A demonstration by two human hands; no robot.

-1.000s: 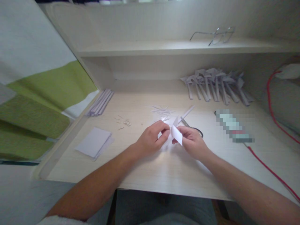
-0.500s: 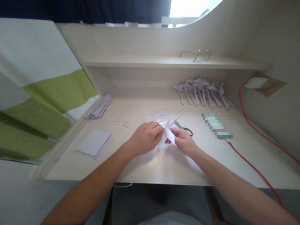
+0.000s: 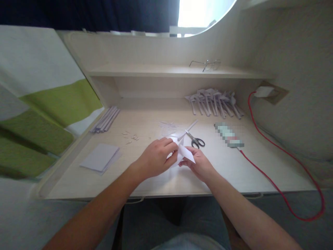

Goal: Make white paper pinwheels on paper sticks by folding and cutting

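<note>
Left hand [image 3: 159, 157] and right hand [image 3: 199, 164] pinching one folded white paper [image 3: 186, 155], centre of the frame.
Thumb and fingers of each hand are clamped on the paper, left hand at its left side, right hand at its right, above the table [image 3: 145, 113]. Just beyond lie scissors [image 3: 191, 136] and a slim paper stick [image 3: 192, 125]; thin slivers [image 3: 168, 125] lie near them. Flat sheets [image 3: 98, 157] occupy the lower left, rolled paper tubes [image 3: 106, 119] the left, and stick-mounted paper pinwheels [image 3: 208, 94] the upper right.

white glare up top (blurry edges)
</note>
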